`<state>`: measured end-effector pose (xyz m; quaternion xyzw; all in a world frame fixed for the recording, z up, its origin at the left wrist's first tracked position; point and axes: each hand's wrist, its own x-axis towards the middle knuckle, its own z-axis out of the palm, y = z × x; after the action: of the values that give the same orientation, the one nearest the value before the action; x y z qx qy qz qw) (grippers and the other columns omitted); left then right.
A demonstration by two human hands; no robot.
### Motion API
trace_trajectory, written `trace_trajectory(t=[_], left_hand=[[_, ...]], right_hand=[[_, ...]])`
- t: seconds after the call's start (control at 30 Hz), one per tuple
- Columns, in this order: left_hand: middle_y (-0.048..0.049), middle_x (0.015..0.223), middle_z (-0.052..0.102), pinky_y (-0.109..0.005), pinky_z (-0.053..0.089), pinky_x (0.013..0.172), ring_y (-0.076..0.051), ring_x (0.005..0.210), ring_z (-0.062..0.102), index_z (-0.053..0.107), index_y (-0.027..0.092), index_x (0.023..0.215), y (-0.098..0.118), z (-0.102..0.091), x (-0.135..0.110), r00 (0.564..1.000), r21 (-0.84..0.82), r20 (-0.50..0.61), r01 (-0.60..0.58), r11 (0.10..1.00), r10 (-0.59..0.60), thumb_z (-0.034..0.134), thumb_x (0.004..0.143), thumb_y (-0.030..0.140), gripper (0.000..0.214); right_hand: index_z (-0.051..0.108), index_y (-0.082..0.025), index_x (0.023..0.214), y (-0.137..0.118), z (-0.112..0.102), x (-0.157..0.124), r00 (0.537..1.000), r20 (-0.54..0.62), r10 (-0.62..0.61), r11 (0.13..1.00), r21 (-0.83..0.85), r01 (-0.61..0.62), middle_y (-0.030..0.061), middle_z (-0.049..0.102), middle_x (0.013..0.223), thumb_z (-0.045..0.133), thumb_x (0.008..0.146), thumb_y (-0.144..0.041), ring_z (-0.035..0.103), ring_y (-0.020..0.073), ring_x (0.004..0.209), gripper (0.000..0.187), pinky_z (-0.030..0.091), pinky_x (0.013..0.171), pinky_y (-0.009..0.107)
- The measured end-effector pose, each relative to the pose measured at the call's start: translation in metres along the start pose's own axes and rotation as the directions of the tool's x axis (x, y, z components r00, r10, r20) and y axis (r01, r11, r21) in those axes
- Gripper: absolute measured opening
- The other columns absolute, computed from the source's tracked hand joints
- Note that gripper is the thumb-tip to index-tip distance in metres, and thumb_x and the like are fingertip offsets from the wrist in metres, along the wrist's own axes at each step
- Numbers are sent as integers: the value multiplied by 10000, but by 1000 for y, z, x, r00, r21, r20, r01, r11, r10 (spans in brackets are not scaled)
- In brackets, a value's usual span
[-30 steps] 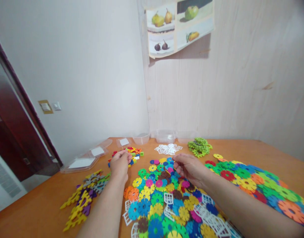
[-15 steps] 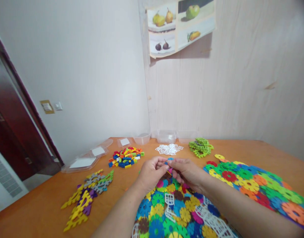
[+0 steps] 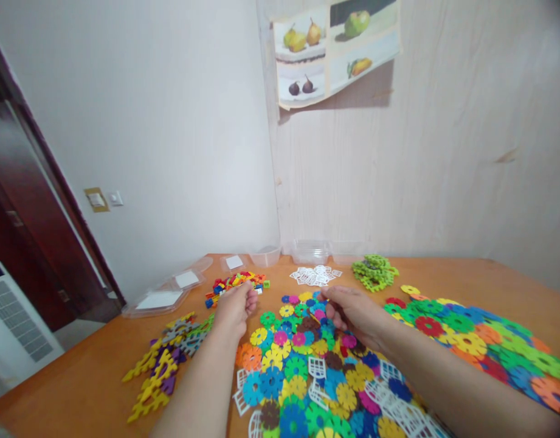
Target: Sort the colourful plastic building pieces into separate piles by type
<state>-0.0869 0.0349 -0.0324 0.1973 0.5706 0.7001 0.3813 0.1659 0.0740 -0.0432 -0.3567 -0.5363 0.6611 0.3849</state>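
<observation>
Plastic flower-shaped discs (image 3: 298,365) lie right under the right hand (image 3: 350,310). Its fingertips (image 3: 326,297) are drawn narrow, thumb close to forefinger, low over the far edge of the heap. Whether a piece is pinched between them cannot be told. The left hand (image 3: 234,307) is curled into a loose fist, knuckles just short of the small bricks (image 3: 236,281), and anything inside it is hidden.

Beyond the right fingertips lie white grid pieces (image 3: 314,275), with a green pile (image 3: 374,271) further to their right and clear tubs (image 3: 309,249) at the wall. Outward of the left wrist sit yellow, purple and grey star shapes (image 3: 163,359) and flat lids (image 3: 159,300).

As I judge the risks, the discs overlap and their notches may catch, so lifting one could drag neighbours along or flick them across the table (image 3: 79,395). The right forearm lies over the heap, and a careless sweep could push discs into the bricks. A small brick could slip from so loose a fist.
</observation>
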Motion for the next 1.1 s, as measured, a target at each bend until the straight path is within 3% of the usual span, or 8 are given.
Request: trace_trajectory(t=[0.13, 0.33, 0.5, 0.63, 0.77, 0.9, 1.0, 1.1], left_hand=[[2, 570, 628, -156, 458, 480, -64, 449, 580, 609, 121, 747, 5, -16, 15, 996, -32, -45, 72, 997, -74, 700, 786, 256, 168], [-31, 615, 658, -184, 524, 558, -80, 493, 623, 598, 128, 738, 4, -25, 25, 991, -65, -76, 103, 993, -108, 655, 848, 223, 156], [-67, 707, 697, -226, 561, 665, -113, 612, 682, 615, 135, 795, 5, -26, 27, 994, -68, -78, 68, 995, -73, 625, 848, 161, 60], [-76, 724, 701, -239, 556, 652, -128, 625, 688, 626, 122, 832, 4, -24, 26, 995, -46, -91, 27, 999, -31, 623, 821, 151, 30], [-52, 704, 695, -205, 520, 591, -104, 573, 657, 644, 115, 846, 5, -16, 18, 996, -4, -86, -34, 999, 33, 660, 772, 169, 93], [-40, 693, 688, -210, 501, 576, -106, 568, 639, 665, 118, 865, 7, -1, 0, 985, 79, 47, -171, 982, 168, 695, 734, 248, 187], [-62, 732, 696, -224, 494, 580, -126, 607, 642, 680, 114, 867, 4, 10, -14, 955, 161, 185, -263, 951, 233, 705, 723, 347, 275], [-65, 759, 698, -245, 500, 604, -141, 629, 639, 688, 121, 858, 0, 19, -26, 917, 262, 316, -333, 906, 245, 708, 717, 421, 333]], right_hand=[[611, -156, 834, -3, -2, 1, 999, -39, -6, 1000, 10, 7, -20, 581, 536, 580, 883, -378, 451, 58, 364, 230, 292, 316, 150], [615, -164, 847, -6, -5, 0, 998, -56, -7, 999, 50, 10, -24, 582, 542, 600, 868, -373, 452, 60, 373, 211, 328, 328, 155], [622, -165, 854, -4, -7, 1, 997, -69, -18, 999, 41, 21, -26, 583, 543, 614, 848, -352, 457, 56, 367, 187, 307, 321, 153], [617, -168, 848, -6, -10, 2, 996, -71, -49, 999, 18, 51, -30, 582, 555, 606, 837, -349, 453, 56, 370, 182, 289, 323, 159], [584, -187, 783, -18, -20, 3, 990, -104, -100, 982, -172, 81, -40, 570, 538, 605, 807, -329, 451, 72, 376, 146, 293, 342, 180], [559, -188, 666, -29, -39, 3, 988, -22, -156, 817, -565, 116, -40, 541, 486, 599, 743, -214, 476, 92, 429, 90, 341, 418, 200], [587, -186, 634, -28, -47, 0, 986, 102, -130, 579, -800, 159, -25, 577, 541, 606, 671, -148, 500, 106, 515, 57, 316, 461, 206], [620, -197, 649, -26, -44, -4, 977, 211, -23, 327, -922, 207, -21, 588, 602, 648, 631, -175, 481, 110, 552, 40, 272, 475, 217]])
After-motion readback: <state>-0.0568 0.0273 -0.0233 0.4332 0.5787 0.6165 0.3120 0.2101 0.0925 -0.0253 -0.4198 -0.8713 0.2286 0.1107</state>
